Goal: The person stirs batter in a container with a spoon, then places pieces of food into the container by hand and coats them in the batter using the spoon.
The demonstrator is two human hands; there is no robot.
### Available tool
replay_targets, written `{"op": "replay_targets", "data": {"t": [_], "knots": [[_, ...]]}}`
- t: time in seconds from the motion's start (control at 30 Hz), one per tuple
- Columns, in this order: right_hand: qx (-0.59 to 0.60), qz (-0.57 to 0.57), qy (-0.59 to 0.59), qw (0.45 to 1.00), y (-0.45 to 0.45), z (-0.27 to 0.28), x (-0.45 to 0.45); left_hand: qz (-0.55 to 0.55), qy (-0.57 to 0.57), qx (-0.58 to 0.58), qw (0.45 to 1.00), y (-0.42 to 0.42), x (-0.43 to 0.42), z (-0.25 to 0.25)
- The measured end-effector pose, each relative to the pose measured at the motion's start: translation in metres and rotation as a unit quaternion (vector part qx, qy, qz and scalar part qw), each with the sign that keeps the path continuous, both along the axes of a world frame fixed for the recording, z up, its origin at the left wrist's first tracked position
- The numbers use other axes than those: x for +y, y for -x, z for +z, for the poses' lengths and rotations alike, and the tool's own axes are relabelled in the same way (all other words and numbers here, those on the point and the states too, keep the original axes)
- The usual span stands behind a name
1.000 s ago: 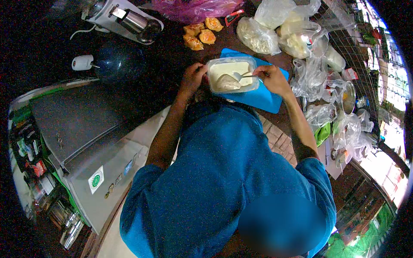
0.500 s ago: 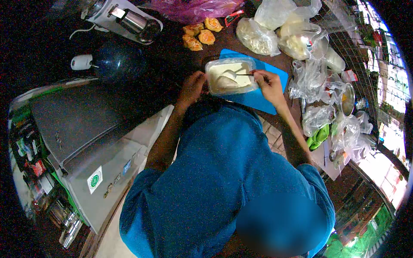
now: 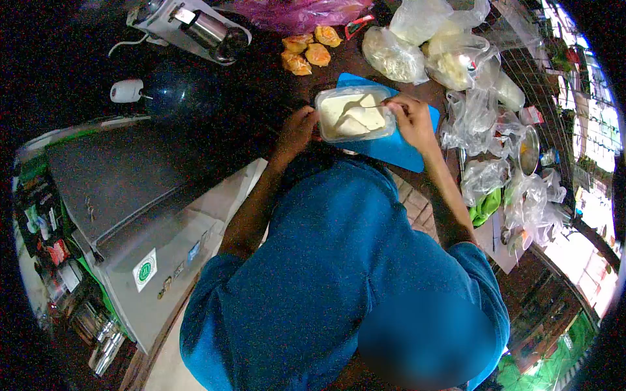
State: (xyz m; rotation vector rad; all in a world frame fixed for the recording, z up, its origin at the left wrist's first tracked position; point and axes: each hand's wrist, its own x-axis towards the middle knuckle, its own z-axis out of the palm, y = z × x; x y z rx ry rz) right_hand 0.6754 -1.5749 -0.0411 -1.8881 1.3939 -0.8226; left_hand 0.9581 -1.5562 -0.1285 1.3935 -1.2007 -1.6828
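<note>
A clear plastic container (image 3: pixel 357 138) holds a thick white cream (image 3: pixel 336 107) with an uneven surface. My left hand (image 3: pixel 298 135) is closed at the container's left side, fingers on its edge. Over the right rim, my right hand (image 3: pixel 412 122) grips a spoon (image 3: pixel 373 106), whose bowl is down in the cream and hard to make out. Beneath the container's right part lies a blue board (image 3: pixel 407 154), partly covered by the container and my right hand.
Several orange-topped pieces of food (image 3: pixel 317 54) lie beyond the container, near a purple plastic bag (image 3: pixel 293 14). Clear plastic bags (image 3: pixel 394 55) crowd the right side, with a metal bowl (image 3: pixel 528 150). A grey appliance (image 3: pixel 208 36) stands back left; a fridge (image 3: pixel 117 182) is nearer.
The spoon has gone from resting above the cream, bowl visible, to down in it. My right hand has tilted slightly. My left hand stays at the container's side.
</note>
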Motion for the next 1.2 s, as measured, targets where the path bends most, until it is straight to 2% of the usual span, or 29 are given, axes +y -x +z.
{"op": "replay_targets", "data": {"t": [0.07,0.1,0.17,0.2,0.27,0.4,0.5,0.6,0.67,0.8,0.9,0.97,1.1,1.17,1.2], "knots": [[-0.039,-0.024,0.010,0.999,0.006,-0.011,-0.004,-0.012,0.001,-0.053,0.999,0.002,-0.001,0.013],[-0.038,-0.023,0.010,0.999,0.007,-0.011,-0.005,-0.012,0.000,-0.053,0.999,0.000,-0.002,0.003],[0.012,-0.006,-0.041,0.999,0.007,-0.010,-0.006,-0.036,0.256,-0.188,0.948,-0.003,-0.002,-0.025],[0.012,-0.006,-0.041,0.999,0.007,-0.010,-0.006,-0.035,0.256,-0.188,0.948,-0.002,-0.002,-0.018],[-0.028,-0.050,-0.042,0.997,0.008,-0.011,-0.006,-0.016,0.102,-0.113,0.988,0.001,-0.003,0.006],[-0.042,-0.045,0.006,0.998,0.013,-0.016,-0.013,-0.009,0.109,-0.141,0.984,0.003,-0.004,0.008],[-0.006,-0.009,0.061,0.998,0.008,-0.009,-0.011,-0.020,0.107,-0.145,0.983,0.002,-0.006,-0.001],[-0.024,-0.012,0.077,0.997,0.005,-0.002,-0.010,-0.011,0.167,-0.172,0.971,0.003,-0.005,-0.006],[0.003,-0.002,0.036,0.999,0.001,-0.001,-0.008,0.015,-0.002,-0.053,0.998,0.006,-0.004,0.010],[-0.021,-0.004,0.058,0.998,0.000,-0.004,-0.010,0.031,-0.021,-0.018,0.999,0.008,-0.003,0.011],[-0.019,-0.051,0.003,0.999,0.000,0.000,-0.009,0.016,-0.068,-0.033,0.997,0.008,-0.004,0.014],[0.023,-0.004,-0.037,0.999,-0.002,0.009,-0.012,0.004,0.087,-0.112,0.990,0.005,-0.002,0.001],[0.011,0.019,-0.030,0.999,0.000,-0.009,-0.016,-0.037,0.147,-0.136,0.979,0.001,-0.003,-0.012],[-0.010,-0.024,0.030,0.999,0.004,-0.021,-0.019,-0.066,0.231,-0.200,0.950,0.000,-0.002,-0.016],[-0.010,-0.024,0.029,0.999,0.003,-0.022,-0.019,-0.066,0.231,-0.200,0.950,0.001,-0.002,-0.014]]}}
